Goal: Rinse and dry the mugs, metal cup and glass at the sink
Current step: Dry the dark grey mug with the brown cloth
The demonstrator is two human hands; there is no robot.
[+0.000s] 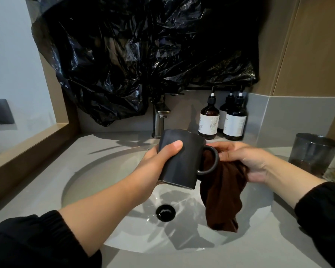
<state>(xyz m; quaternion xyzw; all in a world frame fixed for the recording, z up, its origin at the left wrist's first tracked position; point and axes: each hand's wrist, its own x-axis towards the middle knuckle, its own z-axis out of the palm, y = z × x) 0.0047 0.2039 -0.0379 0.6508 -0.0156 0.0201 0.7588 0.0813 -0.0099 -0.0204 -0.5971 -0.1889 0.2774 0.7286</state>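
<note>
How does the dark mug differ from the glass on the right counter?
The dark mug is opaque with a loop handle; the glass is see-through and handleless. The mug is tilted in the left hand over the sink; the glass stands upright on the counter. The right hand holds a brown cloth at the mug's handle; no hand touches the glass. Both are cylindrical drinking vessels.

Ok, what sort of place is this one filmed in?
Probably a bathroom vanity, perhaps in a hotel: an oval basin sunk in a grey counter, a faucet behind it, and pump bottles of toiletries against the wall.
</note>
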